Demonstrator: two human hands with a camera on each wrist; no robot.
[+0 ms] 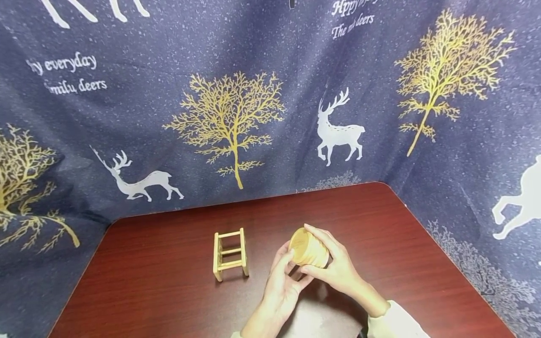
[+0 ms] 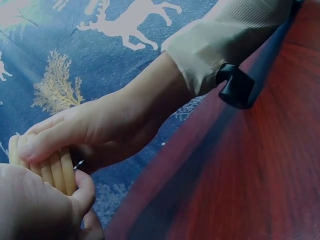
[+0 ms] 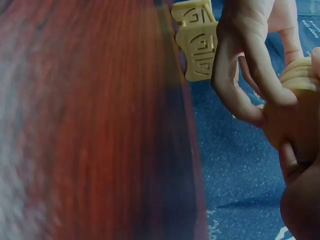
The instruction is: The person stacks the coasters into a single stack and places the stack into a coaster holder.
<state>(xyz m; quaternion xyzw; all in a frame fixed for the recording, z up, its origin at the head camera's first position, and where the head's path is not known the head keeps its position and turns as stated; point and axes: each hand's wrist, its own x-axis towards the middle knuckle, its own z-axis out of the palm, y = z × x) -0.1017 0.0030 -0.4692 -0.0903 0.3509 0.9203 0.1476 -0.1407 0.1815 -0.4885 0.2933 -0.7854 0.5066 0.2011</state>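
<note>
A stack of round pale wooden coasters (image 1: 312, 249) is held tilted above the table, its flat round end turned to the left. My left hand (image 1: 281, 286) grips the stack from the left and below, with the thumb on the near edge. From the other side my right hand (image 1: 338, 266) holds it, fingers over the top and thumb underneath. The layered edges of the coasters (image 2: 56, 170) show between both hands in the left wrist view. To the left stands a small wooden rack (image 1: 230, 265) with crossbars; its carved side panel (image 3: 201, 50) appears in the right wrist view.
The dark red wooden table (image 1: 160, 263) has a rounded far edge. Behind and beside it hangs a blue cloth (image 1: 291, 117) printed with deer and trees. A black strap piece (image 2: 236, 86) sits at the right sleeve.
</note>
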